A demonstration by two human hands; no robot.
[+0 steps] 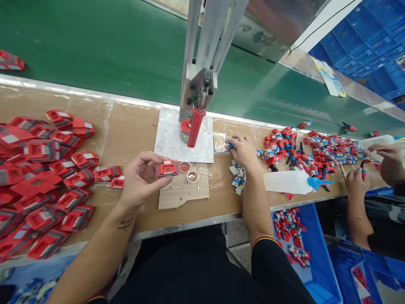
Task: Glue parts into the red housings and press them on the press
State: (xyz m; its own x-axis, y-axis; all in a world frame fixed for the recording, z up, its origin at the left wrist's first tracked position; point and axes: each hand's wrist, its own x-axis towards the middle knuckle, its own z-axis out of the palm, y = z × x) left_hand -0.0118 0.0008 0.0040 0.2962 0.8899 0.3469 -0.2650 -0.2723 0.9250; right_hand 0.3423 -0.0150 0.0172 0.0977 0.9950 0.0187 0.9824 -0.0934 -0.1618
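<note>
Pinched between the thumb and fingers of my left hand (142, 177) is a red and grey plastic toy car body (167, 168), its hollow side facing up. My right hand (243, 151) has its fingers closed on a small blue plastic part (232, 145), partly hidden by them. Just below it lies a small pile of white and blue plastic parts (237, 175). A bag of cotton swabs (219, 142) is beside my right fingertips. Two small round dishes (193, 176) and loose swabs stand between my hands on torn cardboard (177, 196).
Ahead stands a toggle press with a red handle (196, 127) on a metal plate (164, 135). Red car bodies (41, 169) heap at left; small red and blue parts (278, 145) and a white squeeze bottle (284, 182) lie right. A co-worker's hands (357, 181) work far right. A green conveyor (110, 55) runs behind.
</note>
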